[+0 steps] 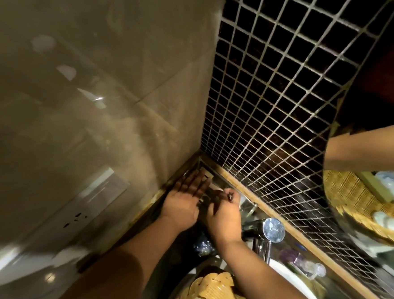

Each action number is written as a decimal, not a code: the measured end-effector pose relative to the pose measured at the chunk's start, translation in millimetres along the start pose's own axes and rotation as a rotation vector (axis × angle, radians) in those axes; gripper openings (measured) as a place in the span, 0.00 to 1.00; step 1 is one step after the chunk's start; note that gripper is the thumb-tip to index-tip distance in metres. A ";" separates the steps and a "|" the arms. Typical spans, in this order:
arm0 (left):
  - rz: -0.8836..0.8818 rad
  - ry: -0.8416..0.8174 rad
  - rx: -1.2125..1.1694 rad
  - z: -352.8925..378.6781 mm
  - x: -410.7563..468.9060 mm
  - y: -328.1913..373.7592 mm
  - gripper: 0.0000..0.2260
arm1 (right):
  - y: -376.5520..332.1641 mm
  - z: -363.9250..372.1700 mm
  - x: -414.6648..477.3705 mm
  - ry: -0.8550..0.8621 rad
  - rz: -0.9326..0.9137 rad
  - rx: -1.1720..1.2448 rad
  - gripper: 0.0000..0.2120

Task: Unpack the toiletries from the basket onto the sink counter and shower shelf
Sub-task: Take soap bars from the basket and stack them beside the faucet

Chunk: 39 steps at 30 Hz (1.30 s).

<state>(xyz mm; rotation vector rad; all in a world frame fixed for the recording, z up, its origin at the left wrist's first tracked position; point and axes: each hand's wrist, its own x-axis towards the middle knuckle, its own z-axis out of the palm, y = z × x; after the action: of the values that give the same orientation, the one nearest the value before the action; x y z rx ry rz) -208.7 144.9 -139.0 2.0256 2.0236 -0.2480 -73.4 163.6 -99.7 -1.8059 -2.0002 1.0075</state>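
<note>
In the back corner of the sink counter (289,243) lies a pale flat packet (213,183), right where the beige wall meets the dark mosaic tiles. My left hand (185,200) rests flat beside and partly over it, fingers stretched toward the corner. My right hand (224,214) is curled, its fingertips pinching the packet's near edge. The hands hide most of the packet. The woven yellow basket (210,293) sits at the bottom of the view in the sink, with a pale item inside.
A chrome faucet (270,231) stands just right of my right wrist. A clear bottle (310,266) lies on the counter behind it. At the right, a round mirror (362,198) reflects the basket and an arm. A wall socket (76,219) sits at the left.
</note>
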 end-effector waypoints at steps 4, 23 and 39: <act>-0.023 -0.034 0.036 -4.4 3.7 4.4 0.37 | 6.3 -0.4 -0.7 -0.123 0.106 -0.078 0.17; 0.021 0.004 0.034 -6.1 5.4 -4.7 0.43 | -10.5 3.7 12.3 -0.280 0.114 -0.266 0.16; 0.097 0.040 0.131 -0.8 6.1 -11.3 0.36 | -14.2 -1.4 0.7 -0.232 0.149 -0.278 0.16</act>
<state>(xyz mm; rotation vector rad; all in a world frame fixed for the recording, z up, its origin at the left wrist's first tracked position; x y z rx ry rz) -220.0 150.9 -141.0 2.2174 1.9727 -0.3302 -83.6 164.9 -89.7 -2.0917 -2.2672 1.0694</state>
